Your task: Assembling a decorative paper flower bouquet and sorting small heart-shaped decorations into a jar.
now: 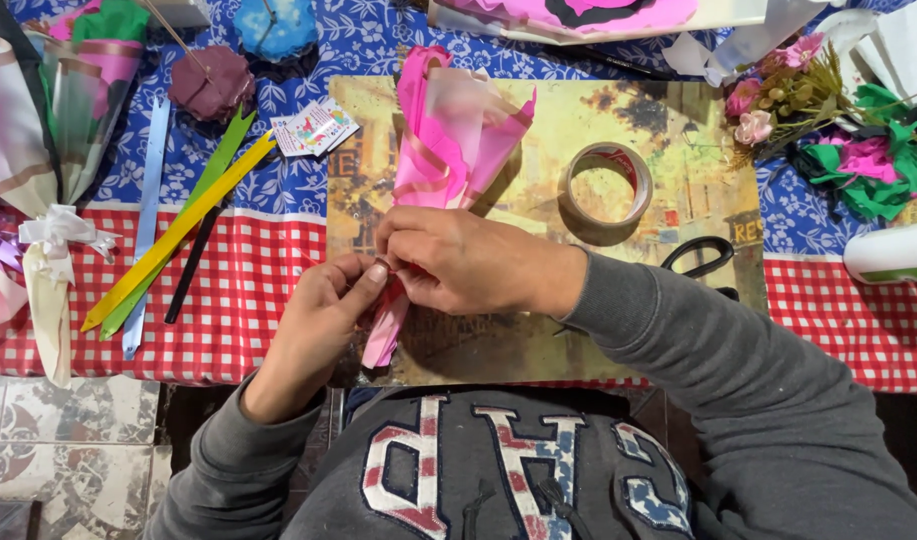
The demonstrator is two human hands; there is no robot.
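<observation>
A pink paper-and-cellophane cone wrap (448, 135) lies on a yellowish picture board (678, 160) in front of me, its wide mouth pointing away and its narrow tail (383, 335) toward me. Both hands meet at the cone's neck. My right hand (463, 262) is closed over the neck from the right. My left hand (323, 320) pinches the same spot from the left with thumb and fingers. Whatever lies between the fingertips is hidden.
A roll of clear tape (606, 185) and black scissors (700, 255) lie on the board to the right. Yellow, green and blue ribbon strips (178, 225) lie left. Finished wrapped cones (48, 110) sit far left, paper flowers (828, 120) far right, a white bottle (893, 252) at the right edge.
</observation>
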